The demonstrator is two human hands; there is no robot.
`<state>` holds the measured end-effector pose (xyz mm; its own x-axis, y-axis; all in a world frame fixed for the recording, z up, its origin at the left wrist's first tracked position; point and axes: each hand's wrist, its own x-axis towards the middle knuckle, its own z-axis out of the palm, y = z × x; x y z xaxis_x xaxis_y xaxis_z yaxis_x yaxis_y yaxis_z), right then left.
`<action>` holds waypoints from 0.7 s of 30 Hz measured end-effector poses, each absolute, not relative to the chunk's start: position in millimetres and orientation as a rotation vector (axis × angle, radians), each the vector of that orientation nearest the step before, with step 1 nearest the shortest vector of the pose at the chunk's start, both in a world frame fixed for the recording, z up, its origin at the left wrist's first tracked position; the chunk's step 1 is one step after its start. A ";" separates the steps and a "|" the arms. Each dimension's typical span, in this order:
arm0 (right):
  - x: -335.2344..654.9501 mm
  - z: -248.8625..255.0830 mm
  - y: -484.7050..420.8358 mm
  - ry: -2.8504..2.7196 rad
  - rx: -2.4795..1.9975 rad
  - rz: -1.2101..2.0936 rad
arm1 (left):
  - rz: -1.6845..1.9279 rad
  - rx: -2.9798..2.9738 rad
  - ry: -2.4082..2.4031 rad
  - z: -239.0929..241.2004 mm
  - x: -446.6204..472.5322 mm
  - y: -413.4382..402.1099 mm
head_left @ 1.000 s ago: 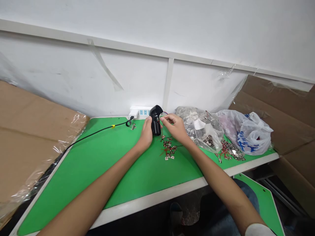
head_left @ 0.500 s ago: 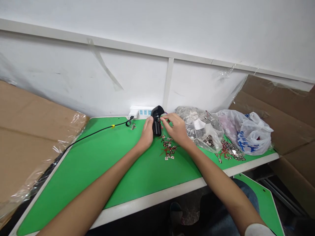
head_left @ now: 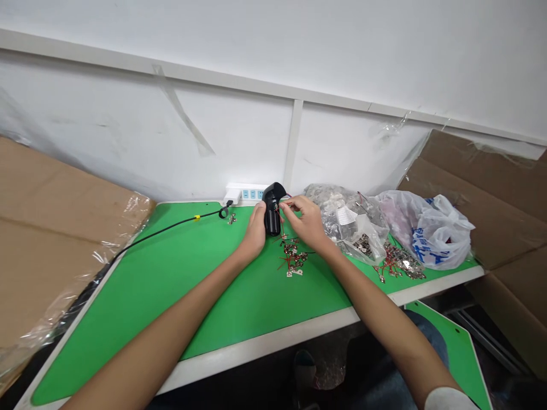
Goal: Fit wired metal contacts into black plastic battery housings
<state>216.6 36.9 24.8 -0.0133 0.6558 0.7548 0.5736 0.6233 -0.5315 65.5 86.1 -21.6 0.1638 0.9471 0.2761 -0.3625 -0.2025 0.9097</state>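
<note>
My left hand wraps around the left side of a small black device standing upright near the far edge of the green table. My right hand is at the device's right side, its fingers pinched on a thin red wire that runs down toward a small pile of metal contacts with red wires lying just in front of both hands.
A white power strip sits against the wall, with a black cable running left. A clear bag of parts, a white plastic bag and more loose contacts lie at right. Cardboard flanks both sides.
The right hand's fingers shifted slightly at the device's side; otherwise both hands and the device stay in place.
</note>
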 end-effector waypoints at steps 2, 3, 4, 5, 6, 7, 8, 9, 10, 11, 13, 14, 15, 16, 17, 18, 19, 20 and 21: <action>217.3 25.6 36.0 -1.734 -0.992 0.064 | 1.409 1.231 0.679 -22.3 65.7 87.6; 217.1 26.2 35.4 -1.758 -0.976 0.055 | 1.433 1.234 0.685 -22.9 65.9 88.8; 216.6 26.8 34.7 -1.777 -0.967 0.052 | 1.454 1.233 0.689 -23.5 66.0 90.0; 216.0 27.3 34.2 -1.790 -0.965 0.054 | 1.468 1.229 0.688 -24.1 66.0 91.1; 215.4 27.6 33.8 -1.798 -0.969 0.059 | 1.476 1.227 0.685 -24.7 66.0 91.9; 214.9 27.7 33.5 -1.801 -0.974 0.066 | 1.478 1.229 0.681 -25.0 65.9 92.6; 214.6 27.6 33.5 -1.803 -0.976 0.073 | 1.481 1.232 0.682 -25.3 65.7 92.9; 214.4 27.4 33.7 -1.803 -0.977 0.079 | 1.485 1.236 0.685 -25.4 65.6 93.0; 214.5 26.9 34.0 -1.803 -0.979 0.085 | 1.490 1.239 0.692 -25.4 65.3 93.0; 214.7 26.4 34.3 -1.805 -0.979 0.091 | 1.494 1.240 0.698 -25.4 65.2 93.0; 215.4 25.1 35.3 -1.820 -0.975 0.101 | 1.496 1.238 0.698 -25.4 64.9 92.9; 215.7 24.4 35.8 -1.833 -0.969 0.102 | 1.493 1.240 0.695 -25.4 64.9 92.9; 216.0 23.7 36.3 -1.843 -0.961 0.100 | 1.490 1.245 0.692 -25.5 64.9 92.8; 216.2 23.0 36.7 -1.848 -0.953 0.094 | 1.487 1.249 0.692 -25.5 65.0 92.7; 216.4 22.4 37.2 -1.846 -0.949 0.084 | 1.482 1.252 0.692 -25.4 65.2 92.5; 216.5 21.8 37.6 -1.840 -0.949 0.074 | 1.478 1.251 0.695 -25.2 65.3 92.1; 216.6 21.4 38.0 -1.832 -0.954 0.065 | 1.472 1.247 0.698 -24.9 65.5 91.6; 216.7 21.1 38.3 -1.825 -0.959 0.060 | 1.468 1.240 0.701 -24.5 65.6 91.1; 216.6 21.0 38.5 -1.822 -0.964 0.059 | 1.467 1.232 0.704 -24.1 65.8 90.6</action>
<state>216.6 38.5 21.0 -0.1500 0.6330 0.7595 0.5824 0.6773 -0.4495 65.8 90.6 -24.1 0.0767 0.9434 0.3227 -0.3377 -0.2800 0.8986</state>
